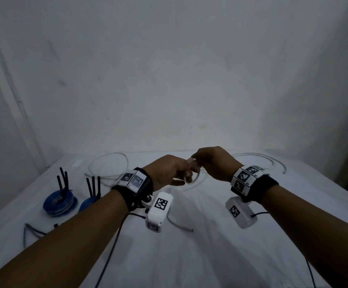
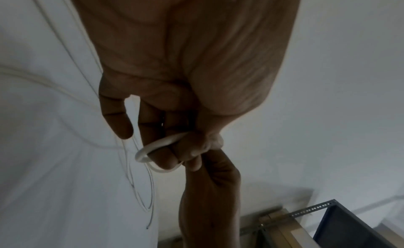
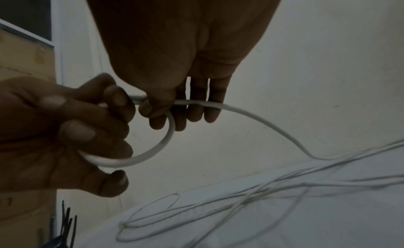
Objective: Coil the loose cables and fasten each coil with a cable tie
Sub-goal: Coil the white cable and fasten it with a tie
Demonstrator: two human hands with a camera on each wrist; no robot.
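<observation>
White sheet point(image 1: 200, 256) covers the whole table, and nearest the camera it's just forearms and a thin dark lead trailing off the wrist cameras. A bit further out, both hands are up off the surface working the white cable point(image 3: 153, 153): the left hand point(image 1: 166, 173) has its fingers curled round the first small loop, and the right hand point(image 1: 214, 163) pinches the strand right beside it, with the rest of the cable running off to the right and down onto the sheet. Looks like the very start of this coil to me. Biggest risk I see is the loop springing open if either pinch slackens, since it's stiff-looking cable wound tight; the slack on the far side also lies in crossing loops point(image 1: 108, 165), so pulling more in could drag a tangle. Off to the left sit two blue coils point(image 1: 59, 201) already done, black cable ties point(image 1: 63, 179) sticking up, well apart from the hands. Plenty of bare sheet between; the far edge meets the wall just behind the slack.
</observation>
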